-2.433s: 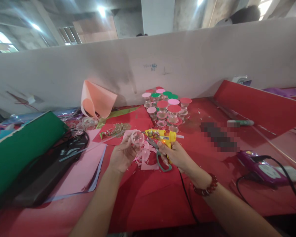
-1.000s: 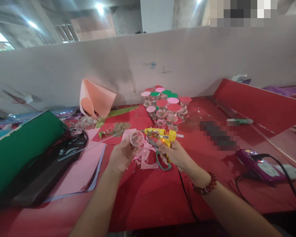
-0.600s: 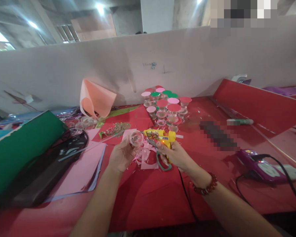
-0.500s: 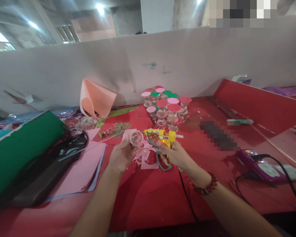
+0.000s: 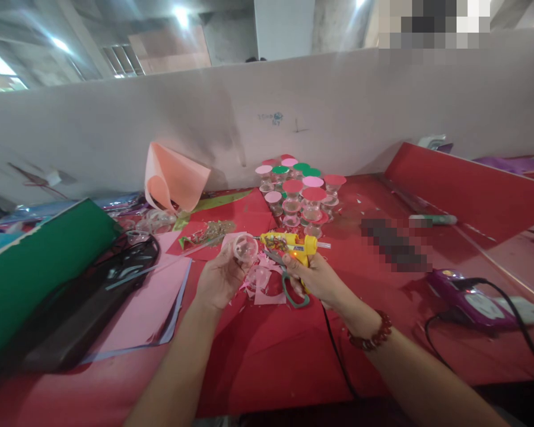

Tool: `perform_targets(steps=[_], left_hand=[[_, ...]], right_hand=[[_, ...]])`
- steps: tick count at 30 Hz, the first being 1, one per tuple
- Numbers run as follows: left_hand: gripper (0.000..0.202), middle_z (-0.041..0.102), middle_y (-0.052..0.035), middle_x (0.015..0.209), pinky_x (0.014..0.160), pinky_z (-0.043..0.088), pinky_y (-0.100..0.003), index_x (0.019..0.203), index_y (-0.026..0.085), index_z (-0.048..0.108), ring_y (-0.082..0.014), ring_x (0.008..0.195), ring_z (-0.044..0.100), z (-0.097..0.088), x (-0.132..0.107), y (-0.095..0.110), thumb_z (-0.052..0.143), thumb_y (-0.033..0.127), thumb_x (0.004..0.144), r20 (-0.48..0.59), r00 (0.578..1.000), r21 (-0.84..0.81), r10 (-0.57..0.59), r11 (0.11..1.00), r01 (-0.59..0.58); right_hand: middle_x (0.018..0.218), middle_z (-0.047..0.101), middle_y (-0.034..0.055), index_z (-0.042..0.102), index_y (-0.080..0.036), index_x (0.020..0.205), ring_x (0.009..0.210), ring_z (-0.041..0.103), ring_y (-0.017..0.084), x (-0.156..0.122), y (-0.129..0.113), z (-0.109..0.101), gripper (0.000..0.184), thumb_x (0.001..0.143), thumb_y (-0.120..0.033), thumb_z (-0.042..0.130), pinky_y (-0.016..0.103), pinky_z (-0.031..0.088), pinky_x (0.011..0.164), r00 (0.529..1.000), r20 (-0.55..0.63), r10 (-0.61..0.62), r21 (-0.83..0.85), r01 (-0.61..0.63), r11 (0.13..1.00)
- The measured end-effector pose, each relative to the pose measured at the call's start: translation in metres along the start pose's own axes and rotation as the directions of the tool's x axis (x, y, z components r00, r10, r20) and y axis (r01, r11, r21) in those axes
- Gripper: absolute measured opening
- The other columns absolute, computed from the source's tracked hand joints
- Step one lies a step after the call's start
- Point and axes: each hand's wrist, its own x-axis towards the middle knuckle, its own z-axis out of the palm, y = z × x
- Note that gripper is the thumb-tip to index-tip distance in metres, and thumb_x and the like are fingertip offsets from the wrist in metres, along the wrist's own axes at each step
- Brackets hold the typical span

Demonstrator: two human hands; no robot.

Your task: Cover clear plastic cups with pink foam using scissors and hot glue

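Note:
My left hand (image 5: 222,276) is closed round a small clear plastic cup (image 5: 245,248), its round opening tilted toward me. In my right hand (image 5: 314,279) is a yellow hot glue gun (image 5: 300,244), with an orange light on its body and a clear glue stick poking from the back. The gun's nozzle points left and comes close to the cup's rim; I cannot tell if they touch. Scissors with green handles (image 5: 296,292) sit against the fingers of my right hand. Below lie another clear cup (image 5: 258,277) and pink paper scraps (image 5: 271,295).
Several joined clear cups topped with coloured paper discs (image 5: 314,194) stand near the white partition (image 5: 196,118). A purple power strip (image 5: 471,302) with black cords lies at right. A black bag (image 5: 93,302), pink sheets (image 5: 142,302) and a green board (image 5: 48,267) are at left.
The cup in my left hand has shifted very slightly. The glue gun and my right hand stay practically where they were.

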Motion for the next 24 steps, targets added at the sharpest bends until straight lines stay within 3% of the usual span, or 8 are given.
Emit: perform_targets(steps=[14,24], left_hand=[[0.032,0.071,-0.0079,0.102,0.067,0.058,-0.024,0.115,0.019,0.062,-0.0160,0.084,0.069,-0.0016,0.0016,-0.0017,0.054,0.009,0.086,0.036,0.999,-0.012,0.006,1.000,-0.005],[0.029,0.072,-0.0103,0.098,0.066,0.058,-0.027,0.112,0.013,0.064,-0.0185,0.083,0.069,-0.0004,0.0004,-0.0007,0.052,0.009,0.087,-0.003,1.000,-0.010,0.014,1.000,-0.014]], right_hand=[[0.037,0.043,-0.0088,0.043,-0.022,0.063,0.031,0.039,0.006,-0.0007,-0.0023,0.0007,0.045,0.084,-0.060,0.054,0.019,0.029,0.035,1.000,-0.006,0.005,0.019,-0.005,1.000],[0.035,0.042,-0.0098,0.043,-0.022,0.065,0.029,0.038,0.006,-0.0020,-0.0048,0.0023,0.045,0.082,-0.063,0.054,0.019,0.028,0.034,1.000,-0.009,0.015,0.002,-0.015,1.000]])
